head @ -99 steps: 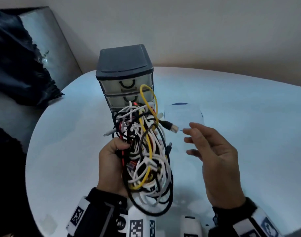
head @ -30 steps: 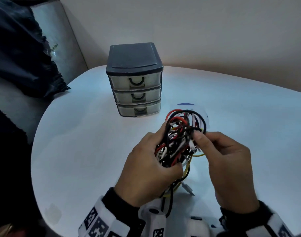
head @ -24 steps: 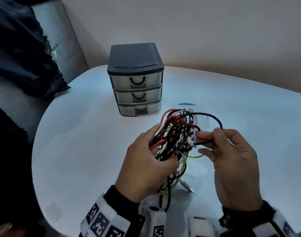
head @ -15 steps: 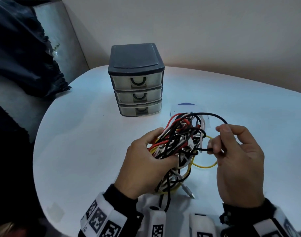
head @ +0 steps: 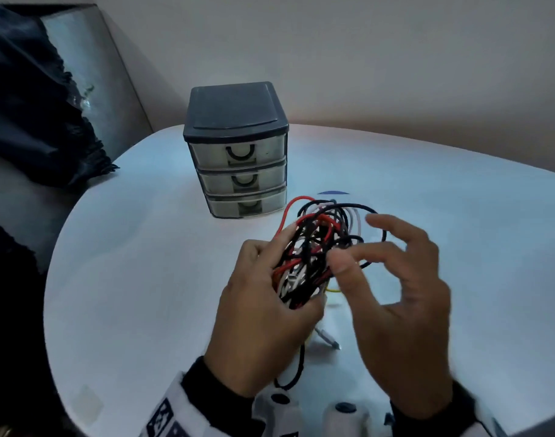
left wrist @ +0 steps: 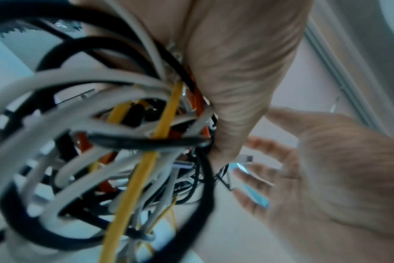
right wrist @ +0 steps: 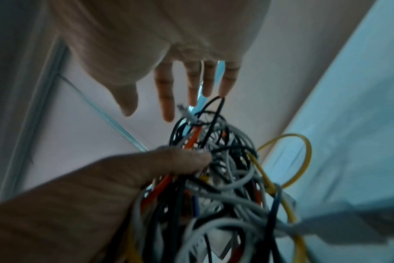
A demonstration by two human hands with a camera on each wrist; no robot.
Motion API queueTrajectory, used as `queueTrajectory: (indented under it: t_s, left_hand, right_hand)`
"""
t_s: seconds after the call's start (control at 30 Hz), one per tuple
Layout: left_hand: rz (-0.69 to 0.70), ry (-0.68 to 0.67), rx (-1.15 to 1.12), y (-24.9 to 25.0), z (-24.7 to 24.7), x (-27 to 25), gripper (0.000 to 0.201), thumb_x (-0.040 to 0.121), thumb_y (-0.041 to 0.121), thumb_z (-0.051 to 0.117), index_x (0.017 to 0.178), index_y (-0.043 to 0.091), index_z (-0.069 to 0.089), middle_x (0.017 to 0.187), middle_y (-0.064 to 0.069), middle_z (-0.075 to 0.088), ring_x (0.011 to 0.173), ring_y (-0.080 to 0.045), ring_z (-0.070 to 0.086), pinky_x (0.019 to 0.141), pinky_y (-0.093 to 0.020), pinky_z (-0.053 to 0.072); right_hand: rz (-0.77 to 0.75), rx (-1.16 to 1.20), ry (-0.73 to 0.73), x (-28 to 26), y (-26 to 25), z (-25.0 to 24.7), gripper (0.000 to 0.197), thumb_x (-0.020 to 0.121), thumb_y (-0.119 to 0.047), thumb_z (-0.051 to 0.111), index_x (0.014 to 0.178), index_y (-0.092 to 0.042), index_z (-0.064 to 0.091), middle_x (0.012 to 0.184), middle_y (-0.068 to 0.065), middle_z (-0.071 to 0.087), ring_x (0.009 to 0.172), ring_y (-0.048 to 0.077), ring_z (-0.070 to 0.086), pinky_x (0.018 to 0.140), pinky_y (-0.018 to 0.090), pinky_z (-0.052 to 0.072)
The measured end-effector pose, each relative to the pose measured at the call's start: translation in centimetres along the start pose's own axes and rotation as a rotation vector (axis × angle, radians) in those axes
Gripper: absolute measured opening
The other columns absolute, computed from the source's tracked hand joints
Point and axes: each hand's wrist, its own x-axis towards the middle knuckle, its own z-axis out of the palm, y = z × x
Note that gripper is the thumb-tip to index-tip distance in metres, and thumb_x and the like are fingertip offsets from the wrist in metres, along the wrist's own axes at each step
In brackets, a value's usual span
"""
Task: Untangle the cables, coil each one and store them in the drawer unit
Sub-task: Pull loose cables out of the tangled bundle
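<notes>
My left hand (head: 270, 288) grips a tangled bundle of cables (head: 314, 247), black, red, white and yellow, a little above the white table (head: 143, 279). In the left wrist view the bundle (left wrist: 124, 142) fills the frame under my left thumb (left wrist: 236, 80). My right hand (head: 383, 250) hovers just right of the bundle, fingers spread and holding nothing; the right wrist view shows its straight fingers (right wrist: 191, 85) above the bundle (right wrist: 214, 178). A yellow loop (right wrist: 292, 160) sticks out sideways. The dark-topped drawer unit (head: 235, 152) stands behind, all three drawers shut.
A loose plug end (head: 328, 337) and a black loop (head: 292, 373) trail from the bundle onto the table near me. A flat blue-edged item (head: 333, 193) lies behind the bundle. Dark fabric (head: 33, 105) drapes over grey furniture beyond the table's left edge.
My right hand was pinching a black cable loop and drawing it to the right; it has let go and spread its fingers. My left hand still holds the bundle.
</notes>
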Motion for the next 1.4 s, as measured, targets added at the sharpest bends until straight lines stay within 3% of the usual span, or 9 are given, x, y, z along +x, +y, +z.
queueTrajectory:
  t_s: [0.1,0.2,0.33,0.63,0.8,0.9,1.07,1.27,1.4]
  left_hand:
    - [0.038,-0.06,0.029,0.6,0.5,-0.6,0.084,0.069,0.04,0.072,0.144,0.05,0.037,0.113,0.017,0.044,0.102,0.001,0.059,0.087,-0.028,0.055]
    - [0.069,-0.087,0.025,0.8,0.8,-1.0,0.09,0.072,0.027,0.08,0.146,0.05,0.034,0.117,0.019,0.041,0.108,-0.002,0.058,0.089,-0.028,0.055]
    - [0.145,-0.062,0.081,0.9,0.7,-1.1,0.088,0.074,0.018,0.079,0.147,0.044,0.037,0.118,0.018,0.042,0.107,-0.007,0.058,0.088,-0.028,0.054]
    - [0.152,-0.013,0.077,0.1,0.4,-0.8,0.083,0.072,0.021,0.073,0.146,0.041,0.04,0.118,0.017,0.041,0.107,-0.01,0.058,0.086,-0.03,0.055]
    - [0.183,-0.026,0.119,0.2,0.3,-0.8,0.074,0.071,0.023,0.069,0.14,0.039,0.047,0.12,0.019,0.043,0.102,-0.013,0.06,0.083,-0.033,0.055]
    - [0.205,-0.05,0.159,0.2,0.4,-0.9,0.071,0.072,0.025,0.068,0.139,0.04,0.048,0.124,0.018,0.044,0.098,-0.015,0.061,0.081,-0.034,0.056]
    - [0.136,-0.058,0.139,-0.1,0.2,-0.6,0.082,0.07,0.024,0.073,0.14,0.05,0.038,0.117,0.02,0.042,0.097,-0.008,0.059,0.082,-0.031,0.054]
    - [-0.288,-0.247,0.043,-0.5,-0.7,0.0,0.131,0.044,0.078,0.079,0.144,0.059,-0.005,0.146,0.025,0.024,0.131,-0.005,0.043,0.106,-0.031,0.042]
    - [-0.266,-0.273,0.123,-1.4,-2.0,0.7,0.104,0.046,0.105,0.032,0.136,0.054,0.041,0.133,0.025,0.046,0.126,-0.006,0.043,0.105,-0.038,0.041]
  right_hand:
    - [0.097,-0.031,-0.03,-0.1,0.6,0.7,0.021,0.075,-0.049,0.071,0.071,-0.028,0.065,0.117,-0.012,0.058,0.12,0.009,0.053,0.092,0.009,0.037]
    - [0.19,0.05,0.007,0.2,1.8,0.3,0.016,0.08,-0.019,0.075,0.068,-0.024,0.066,0.108,-0.014,0.064,0.108,0.008,0.062,0.085,0.021,0.05]
    - [0.208,0.132,-0.038,0.5,1.6,-0.2,0.015,0.075,-0.023,0.072,0.086,-0.032,0.07,0.107,-0.017,0.065,0.107,0.007,0.064,0.086,0.031,0.055]
    - [0.355,0.367,-0.22,1.4,2.6,-1.1,0.009,0.082,0.003,0.071,0.079,-0.006,0.073,0.106,-0.004,0.073,0.102,-0.004,0.065,0.075,0.009,0.05]
    - [0.487,0.463,-0.127,1.4,3.0,-0.3,0.014,0.089,-0.013,0.065,0.086,-0.015,0.078,0.095,0.003,0.076,0.086,0.012,0.066,0.071,0.021,0.047]
    - [0.602,0.568,-0.12,1.8,2.9,-0.6,0.012,0.084,-0.01,0.066,0.08,-0.012,0.077,0.081,0.007,0.075,0.069,0.012,0.063,0.056,0.016,0.044]
    - [0.66,0.621,-0.171,1.9,3.4,-1.0,0.018,0.088,-0.001,0.059,0.07,0.001,0.063,0.077,0.015,0.064,0.069,0.02,0.055,0.062,0.028,0.04]
    - [0.612,0.541,-0.113,1.7,2.5,-0.4,0.026,0.076,-0.016,0.056,0.055,-0.008,0.042,0.067,0.02,0.034,0.071,0.028,0.032,0.066,0.043,0.027]
    - [0.512,0.532,-0.134,1.5,2.4,-0.3,0.038,0.094,-0.029,0.061,0.058,-0.018,0.064,0.066,0.014,0.052,0.068,0.024,0.042,0.063,0.035,0.035]
